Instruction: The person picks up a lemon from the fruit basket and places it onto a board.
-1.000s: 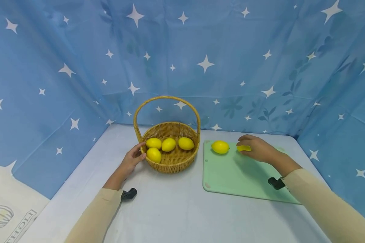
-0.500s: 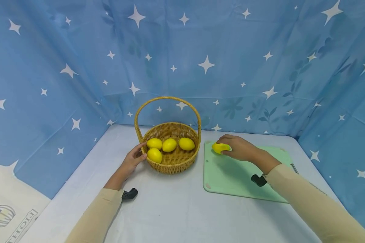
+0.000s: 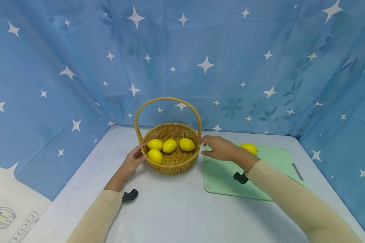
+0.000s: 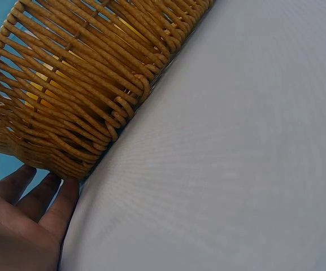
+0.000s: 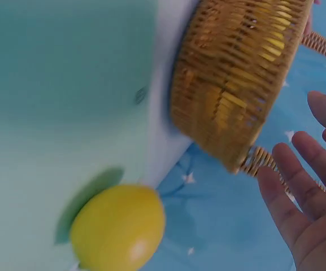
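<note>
My left hand [image 3: 133, 160] rests its spread fingers and thumb against the left side of the wicker basket [image 3: 173, 168]. In the left wrist view its fairly straight fingers [image 4: 61, 209] touch the woven wall [image 4: 89, 73]. Several lemons [image 3: 169, 145] lie inside the basket. My right hand [image 3: 219, 148] is at the basket's right rim by the handle base, fingers extended and holding nothing; contact there is unclear. On the green cutting board [image 3: 225, 179], a lemon [image 3: 248, 148] lies behind the right forearm. The right wrist view also has a lemon [image 5: 117, 228] on the board, near its edge.
A white-covered table [image 3: 170, 209] bears the basket and board. A blue curtain [image 3: 231, 50] with white stars hangs behind and at the sides. The tall basket handle [image 3: 167, 98] arches above the lemons. A slot [image 3: 298, 171] marks the board's right side.
My right hand has moved left across the board, past the lemons there, to the basket's right rim. The far lemon on the board is uncovered again. My left hand and the basket hardly moved.
</note>
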`<act>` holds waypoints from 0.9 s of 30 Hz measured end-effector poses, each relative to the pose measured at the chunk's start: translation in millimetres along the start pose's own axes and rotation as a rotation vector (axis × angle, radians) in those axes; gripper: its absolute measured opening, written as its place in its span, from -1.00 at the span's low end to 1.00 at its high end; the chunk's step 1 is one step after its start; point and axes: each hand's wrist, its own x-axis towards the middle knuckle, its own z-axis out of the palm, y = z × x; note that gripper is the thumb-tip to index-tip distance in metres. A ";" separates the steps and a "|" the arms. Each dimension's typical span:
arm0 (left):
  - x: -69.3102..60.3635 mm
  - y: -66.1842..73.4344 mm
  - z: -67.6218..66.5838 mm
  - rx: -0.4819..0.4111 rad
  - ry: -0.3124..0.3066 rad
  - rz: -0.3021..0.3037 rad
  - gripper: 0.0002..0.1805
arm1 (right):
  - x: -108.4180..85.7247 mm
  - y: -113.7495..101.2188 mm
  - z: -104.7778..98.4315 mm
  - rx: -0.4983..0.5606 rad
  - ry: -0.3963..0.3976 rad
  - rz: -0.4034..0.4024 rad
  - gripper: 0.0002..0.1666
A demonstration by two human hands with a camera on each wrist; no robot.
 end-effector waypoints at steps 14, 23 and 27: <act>1.9 -0.8 2.0 0.001 0.008 -0.006 -0.36 | 35.7 -16.9 24.8 0.106 -0.012 0.000 -0.41; 0.6 0.6 1.1 -0.012 0.012 -0.003 -0.36 | 55.7 -21.1 42.8 0.109 -0.006 -0.058 -0.38; 0.4 1.2 1.2 -0.012 0.011 0.002 -0.37 | 64.6 -26.2 48.4 0.121 -0.003 -0.060 -0.39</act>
